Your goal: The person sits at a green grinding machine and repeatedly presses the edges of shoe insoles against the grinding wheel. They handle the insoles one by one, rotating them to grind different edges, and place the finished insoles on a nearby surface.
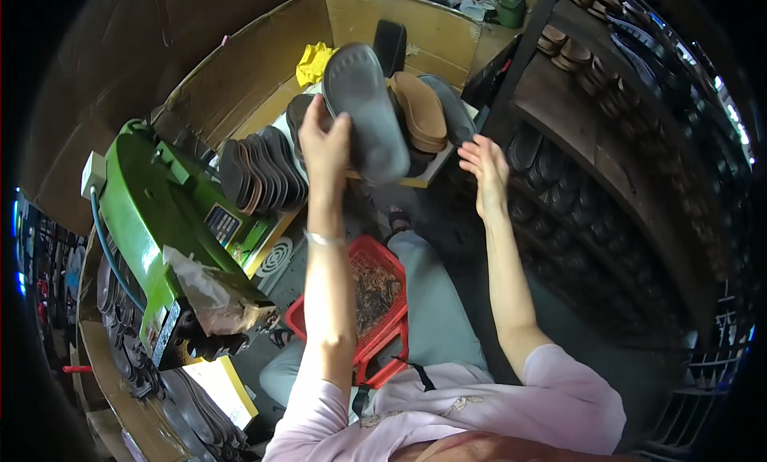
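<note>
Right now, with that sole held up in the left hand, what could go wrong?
The left hand pinches the grey sole by one edge only, so it could slip and drop toward the red basket. The right hand hangs open beside the stacked soles; a bump might topple them off the board edge.

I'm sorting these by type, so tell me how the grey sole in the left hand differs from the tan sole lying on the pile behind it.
The grey sole is dark grey; the tan sole is light brown. The grey sole is lifted, gripped by the left hand; the tan sole rests on the pile, untouched. The grey sole looks larger, though it is nearer the camera. Both are elongated shoe-sole shapes.
</note>
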`<state>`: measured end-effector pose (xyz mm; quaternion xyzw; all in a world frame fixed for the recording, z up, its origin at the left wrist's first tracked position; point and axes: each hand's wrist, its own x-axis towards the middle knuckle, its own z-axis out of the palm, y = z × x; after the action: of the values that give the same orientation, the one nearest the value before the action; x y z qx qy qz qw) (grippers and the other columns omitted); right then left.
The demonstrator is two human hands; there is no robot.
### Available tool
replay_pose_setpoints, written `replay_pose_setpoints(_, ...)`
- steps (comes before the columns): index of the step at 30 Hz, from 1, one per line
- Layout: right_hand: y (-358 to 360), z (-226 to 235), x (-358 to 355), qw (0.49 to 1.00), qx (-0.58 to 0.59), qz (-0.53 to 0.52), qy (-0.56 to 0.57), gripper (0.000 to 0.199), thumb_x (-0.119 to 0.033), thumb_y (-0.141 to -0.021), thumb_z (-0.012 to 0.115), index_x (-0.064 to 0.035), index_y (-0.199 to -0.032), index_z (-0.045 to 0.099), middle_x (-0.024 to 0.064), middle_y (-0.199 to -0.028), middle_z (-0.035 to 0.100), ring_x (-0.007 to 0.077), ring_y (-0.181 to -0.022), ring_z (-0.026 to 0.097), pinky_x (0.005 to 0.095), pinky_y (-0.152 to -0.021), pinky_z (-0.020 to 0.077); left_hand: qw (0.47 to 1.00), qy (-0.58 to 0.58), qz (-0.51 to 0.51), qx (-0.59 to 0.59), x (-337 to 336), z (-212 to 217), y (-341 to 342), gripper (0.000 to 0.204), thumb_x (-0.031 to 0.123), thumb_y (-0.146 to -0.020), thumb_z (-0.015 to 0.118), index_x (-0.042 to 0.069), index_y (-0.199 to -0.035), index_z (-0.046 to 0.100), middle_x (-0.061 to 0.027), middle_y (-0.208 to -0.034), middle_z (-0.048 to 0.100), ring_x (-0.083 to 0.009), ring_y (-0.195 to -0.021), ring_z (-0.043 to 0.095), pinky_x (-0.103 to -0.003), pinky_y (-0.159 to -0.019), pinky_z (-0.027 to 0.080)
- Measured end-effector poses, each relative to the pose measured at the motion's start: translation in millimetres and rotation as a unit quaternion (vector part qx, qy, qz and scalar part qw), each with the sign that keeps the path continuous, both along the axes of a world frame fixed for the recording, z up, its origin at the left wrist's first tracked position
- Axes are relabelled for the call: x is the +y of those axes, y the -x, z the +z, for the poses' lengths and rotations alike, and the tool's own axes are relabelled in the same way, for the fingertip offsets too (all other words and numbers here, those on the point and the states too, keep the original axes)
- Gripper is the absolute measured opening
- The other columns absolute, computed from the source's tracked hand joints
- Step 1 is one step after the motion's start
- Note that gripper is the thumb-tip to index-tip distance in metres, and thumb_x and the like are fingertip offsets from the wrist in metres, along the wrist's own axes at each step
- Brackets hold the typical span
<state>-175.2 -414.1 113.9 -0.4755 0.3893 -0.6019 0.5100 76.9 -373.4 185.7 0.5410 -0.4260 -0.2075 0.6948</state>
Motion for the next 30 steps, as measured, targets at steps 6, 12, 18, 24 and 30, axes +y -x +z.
replay_pose_setpoints(6,-45.5,-26.0,-78.6,0.962,0.026,0.168,-0.211,0.069,-0.062,-0.081,0.059,-0.0001,-0.113,0.060,0.0073,-0.109,0.058,0.0150,-0.103,0.049,0.0346,-0.087,0.0389,0.942,-0.208,0.053,-0.259,-49.6,-20.0,-38.4,0.037,0.023,-0.083,0.062,-0.005,-0.108,0.064,-0.0236,-0.102,0.066,-0.0351,-0.102,0.063,-0.037,-0.089,0.047)
replay_pose_setpoints(12,-52.2,-26.2,-105.4,0.945,0.015,0.218,-0.245,0.063,-0.043,-0.071,0.071,-0.0001,-0.116,0.057,0.0122,-0.123,0.053,0.0218,-0.119,0.042,0.0398,-0.099,0.0316,0.989,-0.034,0.134,0.059,49.4,-79.7,18.9,0.032,0.033,-0.091,0.063,0.001,-0.097,0.062,-0.0069,-0.091,0.060,-0.0112,-0.073,0.056,-0.025,-0.067,0.047)
replay_pose_setpoints(18,-69.5,-26.6,-125.9,0.947,0.085,0.205,-0.234,0.062,-0.041,-0.066,0.071,-0.0040,-0.113,0.057,0.0118,-0.126,0.050,0.0232,-0.124,0.038,0.0406,-0.103,0.0264,0.867,-0.126,-0.115,0.468,32.3,-97.0,16.8,0.116,0.080,-0.073,0.048,-0.003,-0.146,0.015,-0.0267,-0.150,0.016,-0.0393,-0.140,0.011,-0.055,-0.112,-0.001)
replay_pose_setpoints(24,-67.0,-22.9,-131.0,0.941,0.062,0.225,-0.246,0.055,-0.040,-0.066,0.070,-0.0092,-0.111,0.059,0.0084,-0.126,0.050,0.0223,-0.126,0.035,0.0395,-0.105,0.0217,0.846,-0.107,-0.091,0.514,-14.8,-91.3,23.5,0.061,0.048,-0.073,0.063,0.008,-0.118,0.056,-0.0114,-0.118,0.059,-0.0294,-0.108,0.054,-0.049,-0.097,0.034)
replay_pose_setpoints(30,-62.8,-20.1,-131.5,0.930,0.047,0.251,-0.264,0.056,-0.038,-0.067,0.068,-0.0094,-0.113,0.056,0.0091,-0.125,0.047,0.0229,-0.125,0.034,0.0434,-0.105,0.0229,0.850,-0.110,-0.064,0.511,-24.2,-108.0,29.8,0.043,0.033,-0.070,0.062,0.011,-0.106,0.059,-0.0060,-0.104,0.063,-0.0231,-0.095,0.058,-0.039,-0.085,0.042)
